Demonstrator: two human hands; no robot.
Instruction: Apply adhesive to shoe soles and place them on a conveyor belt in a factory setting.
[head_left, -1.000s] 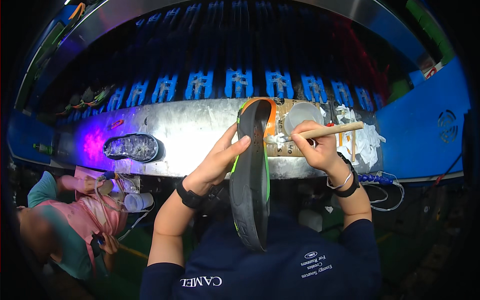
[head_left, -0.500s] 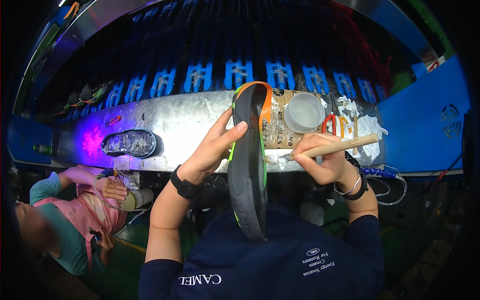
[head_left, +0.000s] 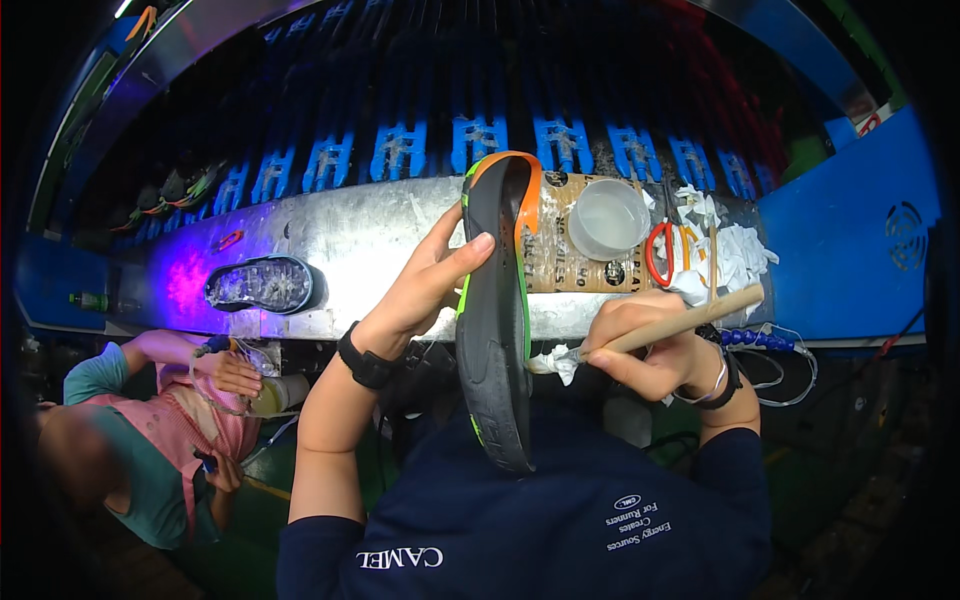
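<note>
My left hand [head_left: 425, 285] grips a black shoe sole [head_left: 497, 310] with green and orange trim, holding it upright on its edge in front of my chest. My right hand [head_left: 645, 345] holds a wooden-handled brush [head_left: 660, 328]; its white tip touches the right side of the sole at mid length. Behind the sole a round clear cup [head_left: 607, 218] stands on a piece of brown cardboard.
A silver metal bench [head_left: 350, 235] runs across; on its left lies another sole [head_left: 262, 285] under purple light. Red-handled scissors [head_left: 660, 252] and crumpled white rags [head_left: 735, 255] lie at right. Blue racks line the back. A person in pink and teal [head_left: 150, 440] works at lower left.
My right hand has come down from the cup area with the brush and brought its tip against the sole. The left hand has kept the sole upright, shifting slightly.
</note>
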